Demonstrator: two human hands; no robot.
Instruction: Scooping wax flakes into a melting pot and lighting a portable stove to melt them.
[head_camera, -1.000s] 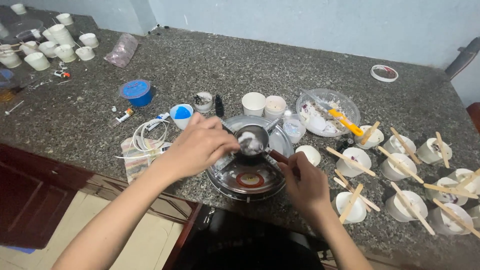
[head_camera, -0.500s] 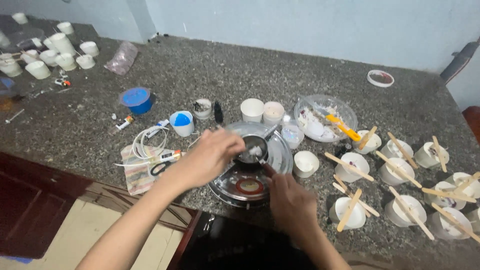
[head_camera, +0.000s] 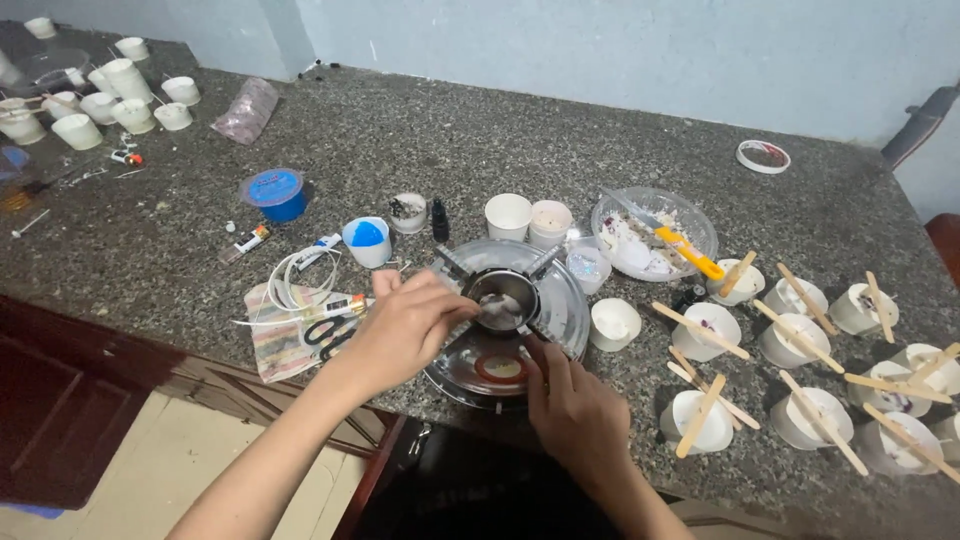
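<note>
Head view: the left hand (head_camera: 400, 330) reaches in from the left, its fingers pressed together at the rim of the small metal pot (head_camera: 503, 298), which sits on the round stove (head_camera: 560, 310). The right hand (head_camera: 572, 412) lies just below the pot, fingers curled at the stove's front edge; whether it pinches anything I cannot tell. A white cup (head_camera: 614, 324) stands just right of the pot.

Single head view, looking steeply down, close over counter (head_camera: 600, 140).
</note>
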